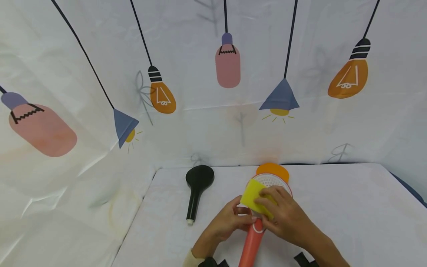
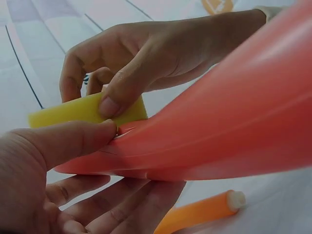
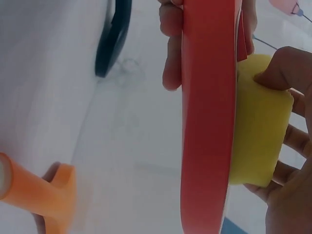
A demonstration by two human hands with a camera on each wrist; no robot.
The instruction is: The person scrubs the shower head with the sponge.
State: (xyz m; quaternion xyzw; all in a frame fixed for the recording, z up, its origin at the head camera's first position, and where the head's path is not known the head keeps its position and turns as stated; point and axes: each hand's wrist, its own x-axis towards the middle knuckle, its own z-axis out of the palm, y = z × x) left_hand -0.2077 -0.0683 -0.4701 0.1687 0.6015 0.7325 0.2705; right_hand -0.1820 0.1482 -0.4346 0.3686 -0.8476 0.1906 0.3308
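A coral-red handheld shower head (image 1: 251, 244) with a white perforated face is held above the white table. The left hand (image 1: 229, 221) grips it around the neck, thumb on the upper side and fingers beneath, as the left wrist view shows. A yellow sponge (image 1: 251, 194) lies against the face of the shower head. Pinched between thumb and fingers, the sponge (image 3: 261, 126) is in the right hand (image 1: 289, 219) and touches the face in the right wrist view. Sponge and fingers hide the lower part of the face.
A black shower head (image 1: 199, 178) lies on the table to the left, handle toward the person. Behind the red one, an orange shower head (image 1: 273, 170) is partly hidden. A white cloth (image 1: 193, 129) printed with lamps hangs at the table's back edge.
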